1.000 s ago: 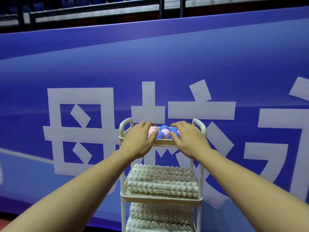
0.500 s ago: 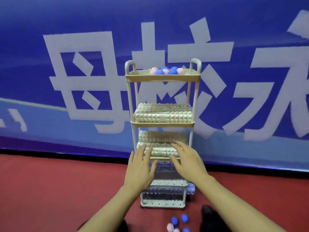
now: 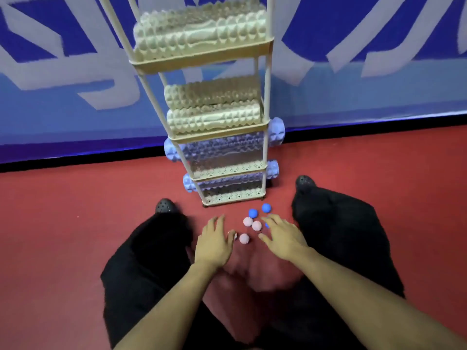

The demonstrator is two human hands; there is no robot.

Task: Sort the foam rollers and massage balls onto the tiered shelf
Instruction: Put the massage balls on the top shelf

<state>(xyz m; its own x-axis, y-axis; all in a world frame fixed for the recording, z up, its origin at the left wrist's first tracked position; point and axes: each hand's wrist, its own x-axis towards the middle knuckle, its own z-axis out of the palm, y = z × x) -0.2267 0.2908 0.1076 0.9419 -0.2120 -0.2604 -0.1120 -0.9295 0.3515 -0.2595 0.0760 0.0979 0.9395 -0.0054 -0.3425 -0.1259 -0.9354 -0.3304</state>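
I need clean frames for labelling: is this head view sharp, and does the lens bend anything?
Head view: mild motion blur softens the cream foam rollers and banner lettering; the wide lens makes the tiered shelf posts lean and splay; the massage balls and both hands, left, right, read fairly clearly; lighting is even, without glare.

Four tiers of the cream plastic tiered shelf (image 3: 202, 62) are in view. It carries four ridged cream foam rollers (image 3: 199, 34), two per upper tier, and at least two ridged lilac foam rollers (image 3: 222, 150) on the lower tiers. On the red floor (image 3: 75, 210) near the shelf's front edge lie three clearly visible spiky pink massage balls (image 3: 244, 238) and two clearly visible spiky blue massage balls (image 3: 253, 213). Two bare hands (image 3: 214, 245) show.
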